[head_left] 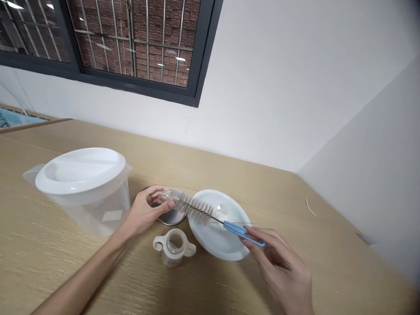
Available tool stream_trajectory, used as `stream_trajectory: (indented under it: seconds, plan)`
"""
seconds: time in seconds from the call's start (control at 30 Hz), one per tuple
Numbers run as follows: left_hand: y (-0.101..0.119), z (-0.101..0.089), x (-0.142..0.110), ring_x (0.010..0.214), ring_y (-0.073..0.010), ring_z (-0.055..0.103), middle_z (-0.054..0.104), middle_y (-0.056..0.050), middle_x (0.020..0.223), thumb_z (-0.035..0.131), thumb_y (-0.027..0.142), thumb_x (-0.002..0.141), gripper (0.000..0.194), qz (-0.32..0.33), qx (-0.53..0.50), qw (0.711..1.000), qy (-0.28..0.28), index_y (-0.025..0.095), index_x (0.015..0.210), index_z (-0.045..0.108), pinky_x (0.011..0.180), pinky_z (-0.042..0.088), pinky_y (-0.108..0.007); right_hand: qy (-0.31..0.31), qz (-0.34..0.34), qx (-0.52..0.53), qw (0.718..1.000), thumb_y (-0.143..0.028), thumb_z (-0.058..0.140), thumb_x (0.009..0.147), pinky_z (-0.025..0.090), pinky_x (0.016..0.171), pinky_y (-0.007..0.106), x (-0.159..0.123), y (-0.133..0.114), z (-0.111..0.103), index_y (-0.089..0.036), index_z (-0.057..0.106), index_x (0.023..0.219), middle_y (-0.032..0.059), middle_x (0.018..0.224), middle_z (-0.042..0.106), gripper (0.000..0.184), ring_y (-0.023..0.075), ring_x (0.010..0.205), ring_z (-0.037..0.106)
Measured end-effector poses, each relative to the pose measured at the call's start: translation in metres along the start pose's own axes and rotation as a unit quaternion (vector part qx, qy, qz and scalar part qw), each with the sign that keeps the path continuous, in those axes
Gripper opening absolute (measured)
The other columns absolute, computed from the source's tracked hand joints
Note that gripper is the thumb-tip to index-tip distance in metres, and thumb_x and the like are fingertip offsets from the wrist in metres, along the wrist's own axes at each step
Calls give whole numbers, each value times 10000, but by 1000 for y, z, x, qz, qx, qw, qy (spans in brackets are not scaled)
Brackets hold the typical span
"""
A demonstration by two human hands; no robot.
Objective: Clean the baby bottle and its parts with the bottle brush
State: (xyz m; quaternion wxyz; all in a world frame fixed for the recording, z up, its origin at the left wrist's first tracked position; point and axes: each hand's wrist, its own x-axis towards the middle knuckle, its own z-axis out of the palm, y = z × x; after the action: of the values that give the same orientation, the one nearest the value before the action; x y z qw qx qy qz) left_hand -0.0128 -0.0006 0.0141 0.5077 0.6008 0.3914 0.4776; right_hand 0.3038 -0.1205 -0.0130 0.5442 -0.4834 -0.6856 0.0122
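- The wooden table (138, 284) spreads beneath the white bowl (215, 245), reaching the wall beyond it.
- The barred window (138, 48) is set in that wall, past the bowl and to its left.
- The clear pitcher (82, 208), topped by a white lid (82, 168), stands upright well to the left of the bowl.
- The brush (200, 210) slants above the bowl, its bristles crossing the left rim and its blue handle (236, 229) reaching the right rim. The handle lies between the right thumb and fingers; the bristled end points into the left hand's grasp.
- The right hand (282, 264) comes in from the near right of the bowl, fingers clamped on the handle, knuckles turned up.
- The left hand (147, 208) is left of the bowl, forearm stretched from the near left. Its thumb and fingers pinch a pale translucent piece (169, 195) at the brush's far end; whether it is separate I cannot tell.
- A round metal disc (172, 217) lies just left of the bowl, partly hidden by that hand.
- The small bottle (172, 260), with 2 side handles, stands upright and open, near and left of the bowl.
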Motion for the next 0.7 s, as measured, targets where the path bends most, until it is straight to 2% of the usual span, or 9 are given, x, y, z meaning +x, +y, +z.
stream_trajectory:
  seconds: [0.1,0.2,0.3,0.37,0.4,0.5,0.57,0.63,0.7]
  plan:
    - [-3,0,0,966,-259,734,791,-136,1074,883,412,720,531,7,-23,1000,-20,142,1136,693,848,570,-366,-18,28,3,999,-204,732,903,605,631,257,-1,1,1,-260,759,1131,72,1026,767,236,198,834,741]
    - [-4,2,0,1016,-266,723,775,-141,1132,914,360,677,550,11,-31,999,-29,152,1141,704,874,566,-374,-1,133,28,991,-324,674,962,591,618,250,-3,-4,4,-229,726,1174,45,845,758,238,169,704,723]
    - [-2,4,-2,1027,-269,719,777,-140,1135,930,329,647,551,17,-43,998,-32,158,1123,714,872,567,-366,-7,225,68,972,-416,594,1007,478,458,213,-4,-14,8,-197,683,1201,-27,607,609,306,114,479,562]
    - [-2,3,-2,1003,-271,727,792,-132,1085,927,345,656,540,20,-38,999,-18,158,1118,718,868,570,-368,-20,236,90,967,-446,589,1005,392,396,195,-5,-18,10,-191,641,1240,-58,578,524,351,95,434,464]
    - [-2,2,-2,989,-271,731,798,-128,1064,921,361,669,523,22,-26,999,-7,156,1109,726,866,570,-368,-17,229,95,969,-449,610,991,392,403,191,-5,-19,10,-192,616,1255,-56,603,531,368,95,451,469]
    - [-6,-1,0,951,-266,734,806,-119,1028,889,404,719,454,23,6,1000,14,154,1073,752,850,568,-363,14,193,73,978,-464,686,936,511,548,218,-6,-17,11,-201,586,1197,9,777,657,385,130,610,608]
    - [-9,-2,1,918,-258,730,806,-115,1010,879,411,729,444,25,11,1000,13,152,1068,756,823,567,-356,24,186,39,981,-501,695,918,535,605,237,-8,-14,11,-211,599,1128,47,874,700,371,151,682,650]
    - [-11,-1,1,884,-246,721,801,-106,988,899,392,697,477,30,7,999,9,153,1081,748,794,562,-343,4,190,20,982,-530,655,935,497,561,231,-9,-13,10,-217,627,1038,31,813,685,330,145,634,616]
    - [-10,-1,2,871,-231,707,792,-92,978,928,357,646,521,39,2,999,5,160,1090,740,790,553,-330,-36,206,18,978,-533,593,971,406,474,222,-9,-14,9,-219,635,906,-12,659,604,323,122,525,518]
